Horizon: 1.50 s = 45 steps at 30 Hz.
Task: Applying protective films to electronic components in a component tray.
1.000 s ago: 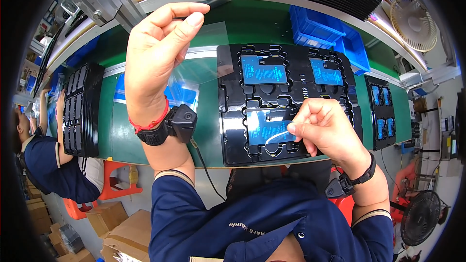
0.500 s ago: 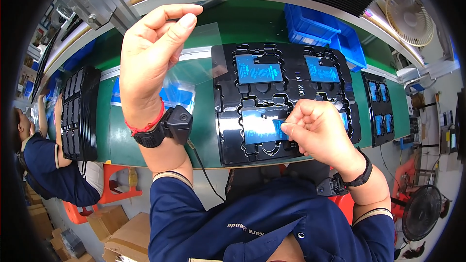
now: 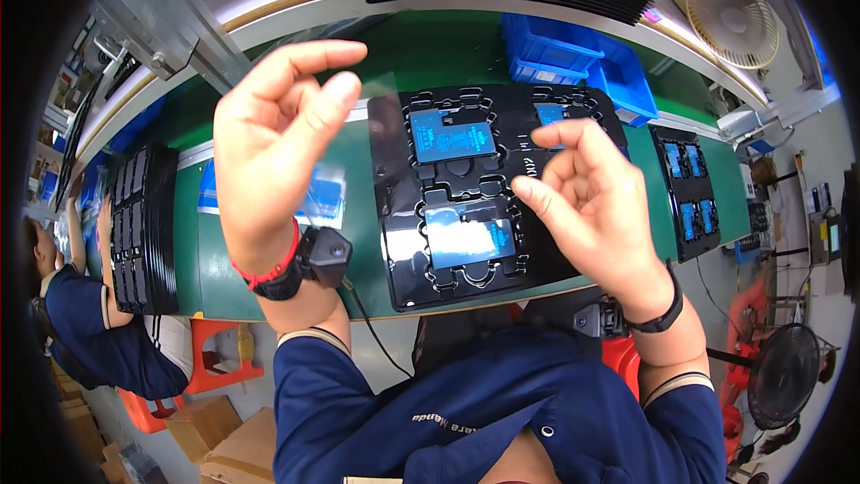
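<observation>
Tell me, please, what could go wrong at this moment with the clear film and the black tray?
1. The left hand and right hand are raised with the clear film hanging between them; it might sag onto the uncovered blue part.
2. The black tray lies near the green bench's front edge; a bump might push it off.

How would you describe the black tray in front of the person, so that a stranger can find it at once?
Find the green belt that crosses the picture. The black tray lies on it between the raised left hand and right hand. It is larger than the tray to its right and lies flat and single, unlike the tray stack at the left.
</observation>
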Motion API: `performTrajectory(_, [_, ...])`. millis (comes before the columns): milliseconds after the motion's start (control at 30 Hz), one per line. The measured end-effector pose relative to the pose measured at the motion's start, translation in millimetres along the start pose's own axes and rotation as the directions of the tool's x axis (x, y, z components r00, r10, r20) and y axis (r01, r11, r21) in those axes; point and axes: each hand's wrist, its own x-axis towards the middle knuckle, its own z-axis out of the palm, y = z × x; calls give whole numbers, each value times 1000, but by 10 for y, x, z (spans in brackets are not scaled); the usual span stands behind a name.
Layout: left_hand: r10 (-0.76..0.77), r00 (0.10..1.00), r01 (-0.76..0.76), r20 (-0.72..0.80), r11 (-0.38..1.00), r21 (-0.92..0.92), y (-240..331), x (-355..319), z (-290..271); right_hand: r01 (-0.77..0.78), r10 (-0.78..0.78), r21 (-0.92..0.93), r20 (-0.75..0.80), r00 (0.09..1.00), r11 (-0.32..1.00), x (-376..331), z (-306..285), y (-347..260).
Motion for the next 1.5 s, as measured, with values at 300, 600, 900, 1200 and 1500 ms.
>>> performTrajectory(300, [400,903,-401,155,916,-23,46,-247,280,434,-449,113,219,867,894,298,222,-315])
performTrajectory(600, [316,949,-315,9,943,104,85,-189,4,68,42,346,-301,953,936,-458,-1494,324])
performTrajectory(900, [43,996,-70,77,920,386,-185,-97,-203,326,679,707,-702,214,628,-2938,-2686,3119])
performTrajectory(1200, [-338,941,311,-33,817,486,-831,-681,-300,194,945,946,-207,-253,259,-3573,-1353,5095])
performTrajectory(1500, [-562,826,552,-44,789,272,-425,-933,-64,-291,904,954,-186,-384,72,-2846,-886,4786])
